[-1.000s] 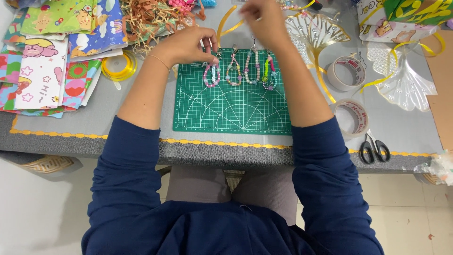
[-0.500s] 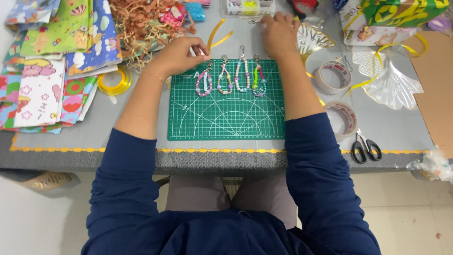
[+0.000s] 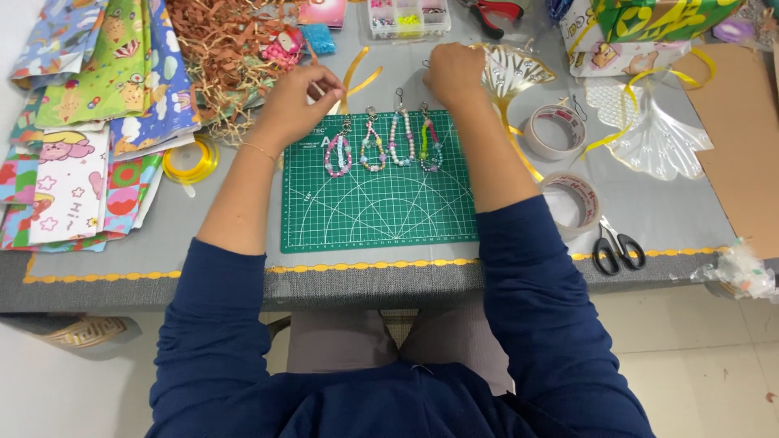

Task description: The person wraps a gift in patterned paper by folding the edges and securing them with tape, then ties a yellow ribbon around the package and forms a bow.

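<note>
Fingers of both hands, left hand and right hand, curl pinched just beyond the green mat's far edge, above four beaded loops; its near half lies open.

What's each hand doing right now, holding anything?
Left hand: fingers pinched shut near the beaded charm loops; contents cannot be told.
Right hand: closed, contents cannot be told.

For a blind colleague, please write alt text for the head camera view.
A person's left hand and right hand rest at the top edge of a green cutting mat holding four beaded loops. Patterned papers, tape rolls and scissors lie around it.
</note>
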